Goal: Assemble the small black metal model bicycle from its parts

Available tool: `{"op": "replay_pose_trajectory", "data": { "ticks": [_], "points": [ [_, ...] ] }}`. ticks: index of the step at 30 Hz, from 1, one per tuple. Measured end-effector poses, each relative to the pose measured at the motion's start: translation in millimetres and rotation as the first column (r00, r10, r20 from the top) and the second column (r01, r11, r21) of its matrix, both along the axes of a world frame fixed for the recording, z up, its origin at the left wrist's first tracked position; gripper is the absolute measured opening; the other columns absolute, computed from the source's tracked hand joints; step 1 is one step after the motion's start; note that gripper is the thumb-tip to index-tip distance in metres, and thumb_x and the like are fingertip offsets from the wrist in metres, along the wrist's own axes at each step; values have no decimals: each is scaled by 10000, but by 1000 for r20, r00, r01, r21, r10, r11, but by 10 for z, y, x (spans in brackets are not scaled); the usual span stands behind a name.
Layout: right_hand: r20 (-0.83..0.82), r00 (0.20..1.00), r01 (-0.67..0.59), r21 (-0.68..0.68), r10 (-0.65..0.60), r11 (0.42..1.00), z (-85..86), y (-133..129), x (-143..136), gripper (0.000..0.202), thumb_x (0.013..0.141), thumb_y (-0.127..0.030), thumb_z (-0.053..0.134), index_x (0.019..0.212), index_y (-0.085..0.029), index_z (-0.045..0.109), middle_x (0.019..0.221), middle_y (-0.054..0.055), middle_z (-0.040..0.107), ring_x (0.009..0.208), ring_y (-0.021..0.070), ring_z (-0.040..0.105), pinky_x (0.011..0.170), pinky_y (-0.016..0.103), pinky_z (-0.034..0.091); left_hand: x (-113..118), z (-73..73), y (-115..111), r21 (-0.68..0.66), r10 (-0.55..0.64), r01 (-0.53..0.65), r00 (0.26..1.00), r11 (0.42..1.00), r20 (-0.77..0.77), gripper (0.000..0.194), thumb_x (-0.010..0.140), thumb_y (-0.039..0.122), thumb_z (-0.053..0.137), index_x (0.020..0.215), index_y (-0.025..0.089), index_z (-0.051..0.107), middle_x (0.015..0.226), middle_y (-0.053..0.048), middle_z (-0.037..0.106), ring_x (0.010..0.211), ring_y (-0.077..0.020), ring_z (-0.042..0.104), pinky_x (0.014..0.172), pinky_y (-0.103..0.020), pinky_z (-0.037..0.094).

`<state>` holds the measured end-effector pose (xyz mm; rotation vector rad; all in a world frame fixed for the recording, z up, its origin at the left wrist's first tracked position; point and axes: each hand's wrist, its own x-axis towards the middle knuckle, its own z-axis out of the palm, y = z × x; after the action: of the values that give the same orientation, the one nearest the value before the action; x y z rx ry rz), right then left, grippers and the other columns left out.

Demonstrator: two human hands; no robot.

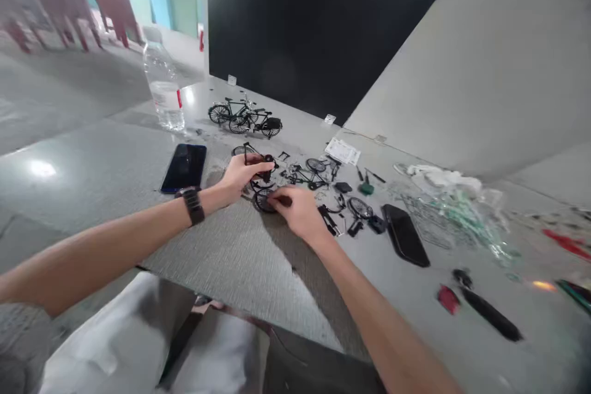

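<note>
My left hand point(245, 173) is closed around the dark frame of a miniature bicycle point(253, 155), holding it just above the table. Between the fingertips of my right hand point(298, 210) is a small spoked wheel point(263, 201) at the near end of that bicycle. Whether the wheel is joined to the frame is hard to see. Right of my hands lie a dark green miniature bicycle frame point(308, 178), a loose wheel point(360, 208) and several small black parts point(342, 187). Behind them stand two assembled miniature bicycles point(249, 117).
A smartphone point(183, 167) and a water bottle point(165, 89) are at the left. On the right lie a black phone-like device point(405, 235), a small green-handled tool point(366, 188), a paper sheet point(342, 151) and crumpled clear plastic point(466, 215). A dark panel point(314, 24) rises behind the table.
</note>
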<state>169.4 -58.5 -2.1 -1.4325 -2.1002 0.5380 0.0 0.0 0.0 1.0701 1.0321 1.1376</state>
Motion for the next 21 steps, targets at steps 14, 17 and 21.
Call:
{"op": "replay_pose_trajectory", "data": {
  "ticks": [14, 17, 21],
  "points": [
    [142, 989, 8, 217, -39, 976, -146, -20, 69, 219, 1001, -318, 584, 1101, -222, 753, 1085, 74, 751, 1043, 263, 644, 937, 406, 485, 25, -136, 103, 59, 9, -14, 996, 998, 91, 226, 674, 240, 857, 816, 130, 719, 813, -50, 708, 747, -138, 630, 696, -264, 505],
    [253, 964, 29, 220, -85, 975, -129, -50, 10, 292, 974, -400, 625, 1174, -207, 714, 1132, 89, 743, 1099, 303, 597, 984, 465, 452, 28, -134, 103, 61, 2, -8, 995, 998, 101, 225, 670, 236, 856, 804, 129, 711, 800, -47, 703, 718, -131, 620, 683, -265, 497],
    [309, 944, 51, 211, -116, 976, -119, -79, -39, 257, 973, -374, 632, 1164, -217, 702, 1161, 94, 728, 1124, 307, 581, 982, 478, 440, 34, -123, 96, 61, -9, 3, 995, 998, 103, 221, 671, 230, 855, 807, 123, 716, 778, -41, 696, 686, -121, 603, 664, -261, 487]
  ]
}}
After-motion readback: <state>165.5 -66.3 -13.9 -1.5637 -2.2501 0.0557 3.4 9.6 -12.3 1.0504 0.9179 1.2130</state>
